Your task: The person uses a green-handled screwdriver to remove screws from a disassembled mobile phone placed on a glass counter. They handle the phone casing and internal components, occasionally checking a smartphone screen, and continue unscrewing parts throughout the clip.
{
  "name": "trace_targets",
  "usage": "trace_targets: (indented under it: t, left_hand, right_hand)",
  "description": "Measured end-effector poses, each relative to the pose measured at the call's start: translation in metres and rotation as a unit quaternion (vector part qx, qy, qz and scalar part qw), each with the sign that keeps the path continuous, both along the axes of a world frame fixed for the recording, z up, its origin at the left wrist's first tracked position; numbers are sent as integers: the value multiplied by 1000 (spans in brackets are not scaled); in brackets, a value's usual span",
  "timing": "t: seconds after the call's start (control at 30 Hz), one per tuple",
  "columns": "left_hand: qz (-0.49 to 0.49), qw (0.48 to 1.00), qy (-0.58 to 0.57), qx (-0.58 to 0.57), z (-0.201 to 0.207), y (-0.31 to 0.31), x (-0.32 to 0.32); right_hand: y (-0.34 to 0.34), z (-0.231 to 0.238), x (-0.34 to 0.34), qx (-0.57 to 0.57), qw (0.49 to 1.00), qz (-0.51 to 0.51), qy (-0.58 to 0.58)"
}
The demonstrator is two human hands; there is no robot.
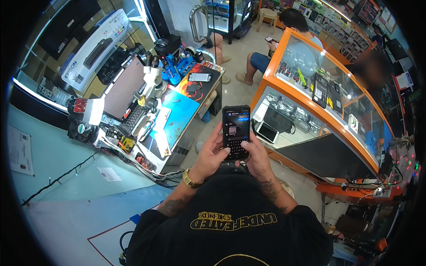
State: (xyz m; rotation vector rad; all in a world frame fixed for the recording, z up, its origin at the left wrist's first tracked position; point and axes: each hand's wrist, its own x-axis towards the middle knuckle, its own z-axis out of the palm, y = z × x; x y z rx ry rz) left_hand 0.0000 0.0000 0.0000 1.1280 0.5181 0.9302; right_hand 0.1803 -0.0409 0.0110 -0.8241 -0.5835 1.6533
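Note:
A smartphone [236,126] in a black case is held upright in front of me, its screen lit with a dark chat and a keyboard. My left hand [209,156] is closed around its left side, with the thumb over the lower keys. From the other side my right hand [258,158] grips it, its thumb also on the keyboard. A gold watch [191,178] circles my left wrist. Some fingers of both hands are hidden behind the phone.
To the left, a workbench carries a microscope [154,75], a blue mat [181,106], an opened laptop [126,91] and a phone part [199,77]. An orange-framed glass display case [266,86] stands at right. Beyond it sits a person [293,40] holding a phone. Cables [133,162] hang beside the bench.

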Motion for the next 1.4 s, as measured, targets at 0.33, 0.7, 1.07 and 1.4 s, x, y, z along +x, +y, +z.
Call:
trace_targets:
  t: [0.33, 0.7, 1.07, 1.4]
  left_hand:
    - [3, 999, -26, -21, -1, 4, -3]
    - [0, 997, -41, -58, -2, 7, -6]
    - [1, 997, -47, -56, -3, 6, -5]
    - [11, 998, -38, -58, 0, 6, -5]
  right_hand:
    - [2, 0, 0, 2, 999, 31, -32]
    - [1, 0, 4, 11, 997, 55, 45]
    - [2, -6, 9, 8, 995, 68, 67]
    - [6, 0, 11, 26, 992, 98, 82]
